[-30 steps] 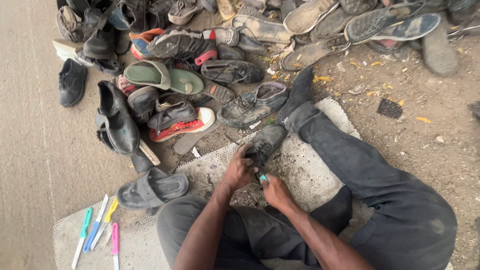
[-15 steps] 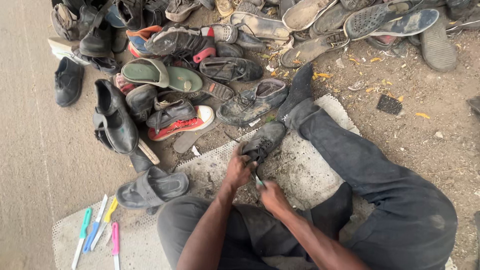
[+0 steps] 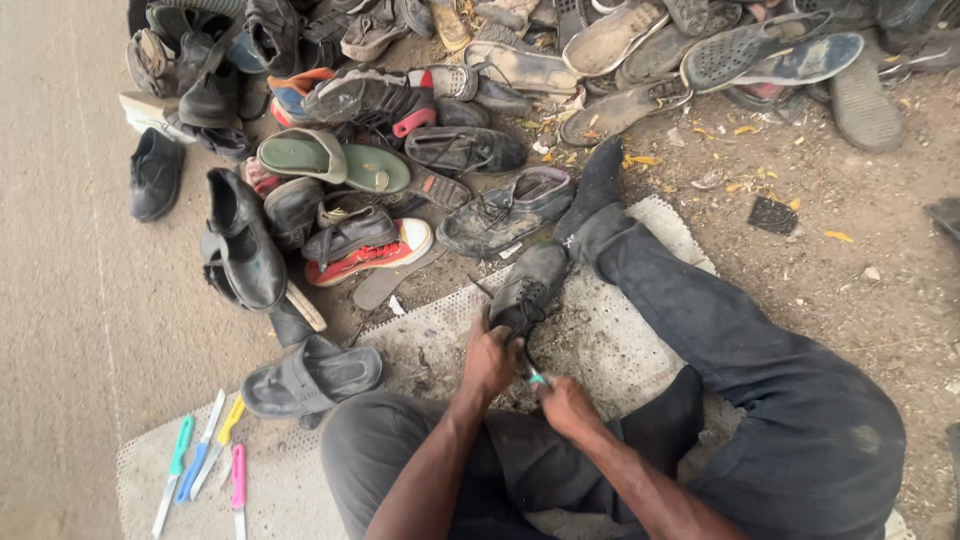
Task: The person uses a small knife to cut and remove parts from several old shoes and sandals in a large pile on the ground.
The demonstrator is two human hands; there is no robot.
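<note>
One view only, worn on the head, looking steeply down and slightly forward over the lap. Close in on the left hand and right hand, low in the centre of the frame, with the dark lace-up shoe just beyond them. Further out, taking in the pile of shoes along the top edge, the mat underfoot, bare ground to the left and right. No second view to overlap with.

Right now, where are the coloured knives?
In the head view, the coloured knives lie at lower left on the pale mat, just below the dark sandal.
</note>
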